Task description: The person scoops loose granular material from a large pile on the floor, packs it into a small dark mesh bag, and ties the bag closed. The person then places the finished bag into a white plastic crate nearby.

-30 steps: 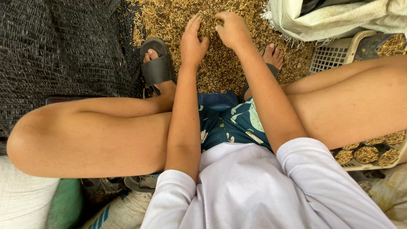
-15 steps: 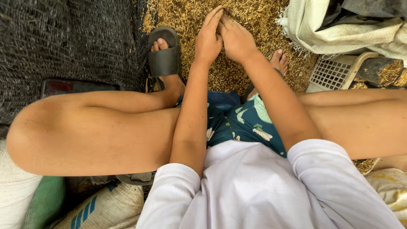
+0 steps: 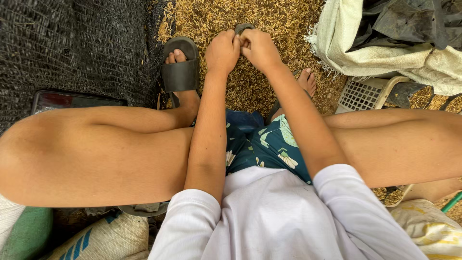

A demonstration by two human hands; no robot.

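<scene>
While I sit low with my knees spread, both my fists meet out in front over the grain: my left hand [image 3: 222, 50] is curled tight and my right hand [image 3: 260, 48] is curled tight against it, knuckles touching. Pinched between them is a small dark curved piece [image 3: 243, 27], only its top edge poking above my fingers, so I can't tell what it is. It sits right above the husked grain [image 3: 269, 19], a loose, golden, chaffy carpet spread across the ground. My left foot wears a black rubber slide sandal [image 3: 179, 72], smooth and matte, planted at the grain's edge beside coarse black mesh netting [image 3: 72, 43]. To my right, a white plastic basket [image 3: 361, 95] with a gridded wall lies near my right foot; what's inside it is hidden. Above it slumps a pale woven sack [image 3: 380, 53], frayed at the hem, with dark crumpled plastic sheeting [image 3: 404, 19] bundled inside it.
</scene>
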